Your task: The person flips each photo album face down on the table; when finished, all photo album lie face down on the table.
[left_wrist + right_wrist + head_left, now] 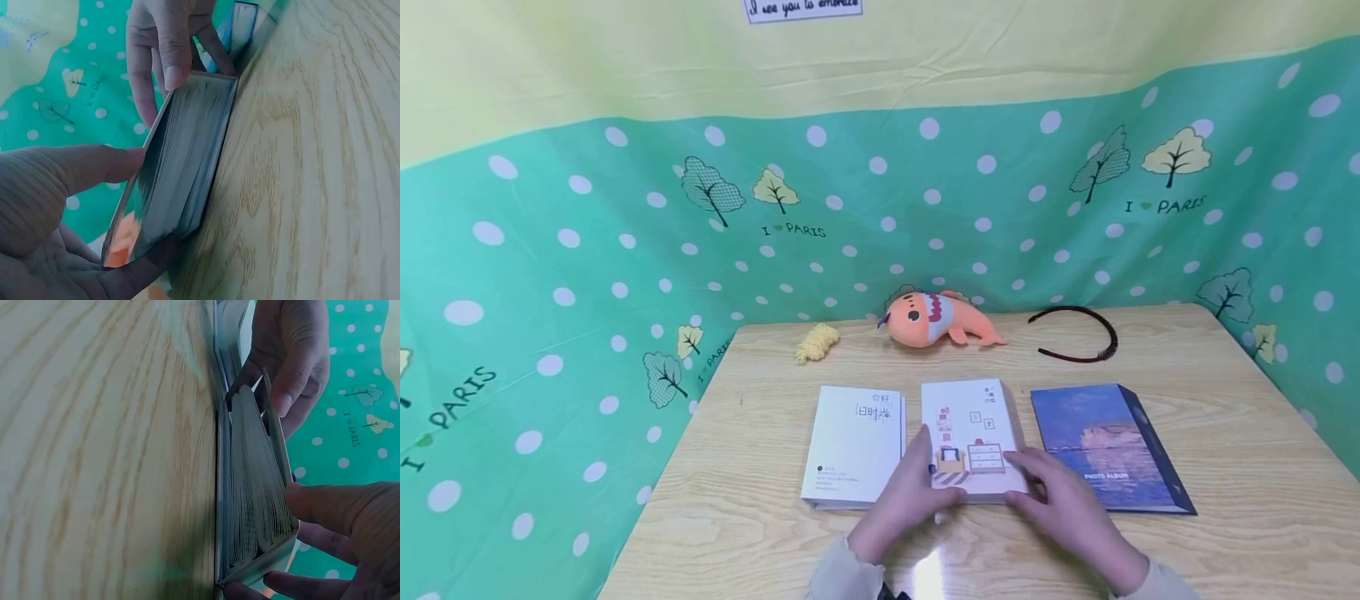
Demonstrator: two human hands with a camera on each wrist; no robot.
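On the pale wood-grain tabletop (pixel 722 475), the bare left hand (pixel 917 487) and right hand (pixel 1058 497) grip 2 opposite sides of a thick, white, furniture-printed hardcover album (pixel 973 433), probably stiff and fairly heavy, best held by spine and fore-edge, covers pressed together lest pages (pixel 250 481) fan.

Curtained nook, room type unclear: polka-dot fabric (pixel 853 212) around a wood-grain table (pixel 730 467)

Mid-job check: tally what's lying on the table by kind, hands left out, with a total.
Albums: 3
Plush toy: 1
Headband: 1
Yarn bundle: 1
Total: 6
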